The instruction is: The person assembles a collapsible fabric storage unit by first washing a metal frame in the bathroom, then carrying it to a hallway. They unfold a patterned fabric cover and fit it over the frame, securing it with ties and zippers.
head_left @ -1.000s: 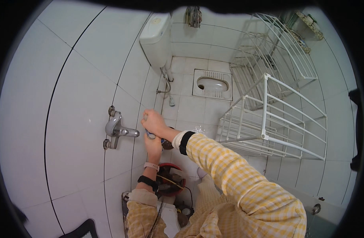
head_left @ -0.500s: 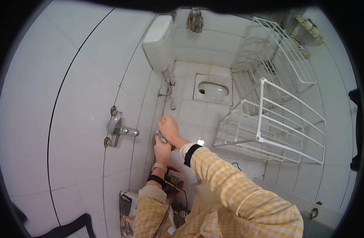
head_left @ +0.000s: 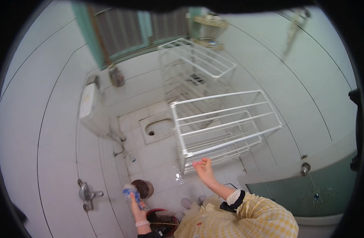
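Observation:
My left hand [head_left: 136,207] is low beside the tiled wall, closed around a small blue and white object [head_left: 130,193] that is too blurred to identify. The metal wall tap [head_left: 87,194] is a little to its left, untouched. A round dark brown lid or drain [head_left: 142,188] lies on the floor just right of the held object. My right hand [head_left: 204,169] is raised in front of the lower corner of the white wire rack [head_left: 221,123], with fingers loosely apart and nothing visible in them. Its sleeve is yellow checked.
A white cistern [head_left: 91,108] hangs on the left wall above a squat toilet pan [head_left: 158,127] set in the tiled floor. A red bucket [head_left: 162,219] stands by my feet. A green door [head_left: 309,196] with a knob [head_left: 305,168] is at the right, and a window at the top.
Both hands have left the wall tap. The left one dropped lower with the blue and white object, the right one swung toward the wire rack. The view turned right and up.

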A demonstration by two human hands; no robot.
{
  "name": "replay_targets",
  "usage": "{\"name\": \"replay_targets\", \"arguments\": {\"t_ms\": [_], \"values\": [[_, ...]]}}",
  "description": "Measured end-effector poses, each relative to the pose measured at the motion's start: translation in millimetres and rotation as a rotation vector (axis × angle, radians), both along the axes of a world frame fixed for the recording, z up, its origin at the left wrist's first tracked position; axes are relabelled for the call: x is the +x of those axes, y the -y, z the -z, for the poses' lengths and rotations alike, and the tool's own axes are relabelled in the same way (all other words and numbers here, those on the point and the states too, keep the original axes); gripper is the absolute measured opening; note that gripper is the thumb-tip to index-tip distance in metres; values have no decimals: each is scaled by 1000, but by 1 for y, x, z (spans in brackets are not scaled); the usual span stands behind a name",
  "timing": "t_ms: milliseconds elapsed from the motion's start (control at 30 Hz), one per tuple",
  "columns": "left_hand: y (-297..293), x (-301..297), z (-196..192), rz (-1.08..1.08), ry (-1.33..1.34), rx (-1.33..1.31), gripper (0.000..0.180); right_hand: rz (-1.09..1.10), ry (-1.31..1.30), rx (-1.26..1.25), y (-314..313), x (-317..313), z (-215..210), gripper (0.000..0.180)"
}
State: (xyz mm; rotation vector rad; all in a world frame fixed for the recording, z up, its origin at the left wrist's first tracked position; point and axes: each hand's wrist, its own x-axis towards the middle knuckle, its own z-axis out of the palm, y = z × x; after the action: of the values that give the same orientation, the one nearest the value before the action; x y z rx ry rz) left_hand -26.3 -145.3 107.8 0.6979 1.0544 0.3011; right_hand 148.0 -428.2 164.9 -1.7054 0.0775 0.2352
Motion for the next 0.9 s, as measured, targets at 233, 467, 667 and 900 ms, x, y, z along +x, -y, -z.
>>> {"name": "replay_targets", "arguments": {"t_ms": [233,467,667,900], "values": [[56,27,-44,-147,18,-53,48,304,-257,359,21,68,32,65],[101,46,-95,49,73,78,48,593,-470,746,26,40,0,35],[81,53,-96,231,23,251,47,549,-418,473,119,-40,7,41],[52,63,-89,331,54,146,46,518,-372,-32,255,-120,-10,45]]}}
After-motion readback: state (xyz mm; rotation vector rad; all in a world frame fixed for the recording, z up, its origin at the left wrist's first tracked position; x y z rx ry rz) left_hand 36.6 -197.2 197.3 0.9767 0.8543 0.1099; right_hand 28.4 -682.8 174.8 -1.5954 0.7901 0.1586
